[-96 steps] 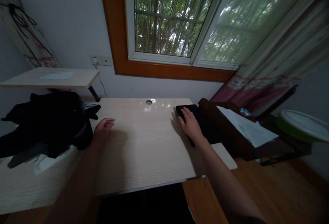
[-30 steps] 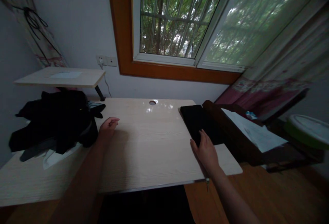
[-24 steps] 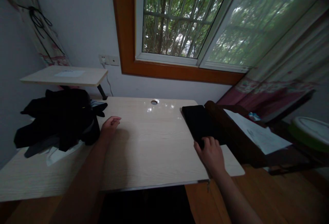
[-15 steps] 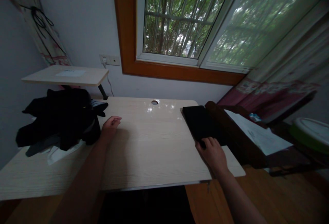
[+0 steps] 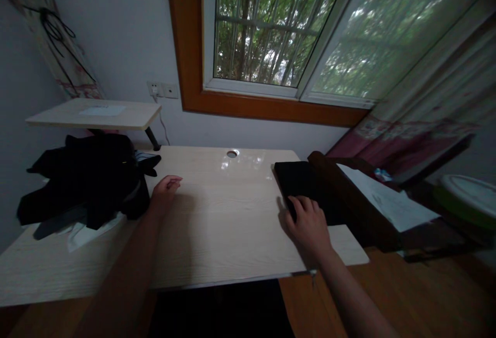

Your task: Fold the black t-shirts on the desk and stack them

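1. Left hand (image 5: 166, 193): loosely curled, empty, beside the dark clothes (image 5: 89, 178).
2. Right hand (image 5: 310, 224): fingers half bent at the flat black item's near-left edge; grip cannot be told.
3. Flat black item (image 5: 300, 185): lying on the table's (image 5: 228, 224) right side.

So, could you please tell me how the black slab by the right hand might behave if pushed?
The slab looks likely to be stiff, as its left edge runs straight. It probably won't roll or tip, being broad and low on the desk. It may slide fairly easily, since the desk shows glossy reflections.
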{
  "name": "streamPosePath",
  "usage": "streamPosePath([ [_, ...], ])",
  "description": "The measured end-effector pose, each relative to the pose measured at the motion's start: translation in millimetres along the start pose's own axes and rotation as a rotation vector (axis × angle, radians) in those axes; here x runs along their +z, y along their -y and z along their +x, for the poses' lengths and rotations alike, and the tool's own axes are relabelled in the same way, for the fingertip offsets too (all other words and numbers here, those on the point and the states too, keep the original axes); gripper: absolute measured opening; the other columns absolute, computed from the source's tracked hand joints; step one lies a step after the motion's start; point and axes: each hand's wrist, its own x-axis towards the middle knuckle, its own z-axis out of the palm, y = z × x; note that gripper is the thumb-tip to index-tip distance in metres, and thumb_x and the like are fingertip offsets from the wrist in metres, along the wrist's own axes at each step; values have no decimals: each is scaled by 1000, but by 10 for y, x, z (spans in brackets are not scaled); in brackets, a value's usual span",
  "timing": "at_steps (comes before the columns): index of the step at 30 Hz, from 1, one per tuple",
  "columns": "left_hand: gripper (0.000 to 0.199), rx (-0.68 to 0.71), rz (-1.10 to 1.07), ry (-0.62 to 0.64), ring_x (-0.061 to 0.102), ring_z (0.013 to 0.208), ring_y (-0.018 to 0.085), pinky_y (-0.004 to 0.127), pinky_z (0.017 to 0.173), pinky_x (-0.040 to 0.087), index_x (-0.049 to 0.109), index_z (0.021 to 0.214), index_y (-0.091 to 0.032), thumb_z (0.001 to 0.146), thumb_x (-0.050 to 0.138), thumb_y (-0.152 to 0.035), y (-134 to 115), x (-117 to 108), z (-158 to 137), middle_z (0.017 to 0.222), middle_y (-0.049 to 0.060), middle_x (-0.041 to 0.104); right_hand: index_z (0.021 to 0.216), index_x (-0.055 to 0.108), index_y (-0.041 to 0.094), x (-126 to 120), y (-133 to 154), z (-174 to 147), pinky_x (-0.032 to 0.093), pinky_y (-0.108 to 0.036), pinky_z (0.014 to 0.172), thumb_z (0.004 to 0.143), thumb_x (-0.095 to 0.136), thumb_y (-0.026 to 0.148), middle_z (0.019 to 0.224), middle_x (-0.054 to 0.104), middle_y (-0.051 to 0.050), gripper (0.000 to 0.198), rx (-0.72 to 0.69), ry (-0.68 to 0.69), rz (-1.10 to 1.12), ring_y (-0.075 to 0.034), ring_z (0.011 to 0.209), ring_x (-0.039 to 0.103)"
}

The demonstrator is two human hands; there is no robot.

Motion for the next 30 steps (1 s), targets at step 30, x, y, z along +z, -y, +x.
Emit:
streamPosePath([
  [30,34,19,-1,-25,64,84,21,31,77,48,72,99,-20,77,63,-44,105,-11,40,89,4,71,143,57,13,730,-151,705,35,-53,115,94,35,12,160,40,-11,54,-127,104,-141,-34,146,39],
])
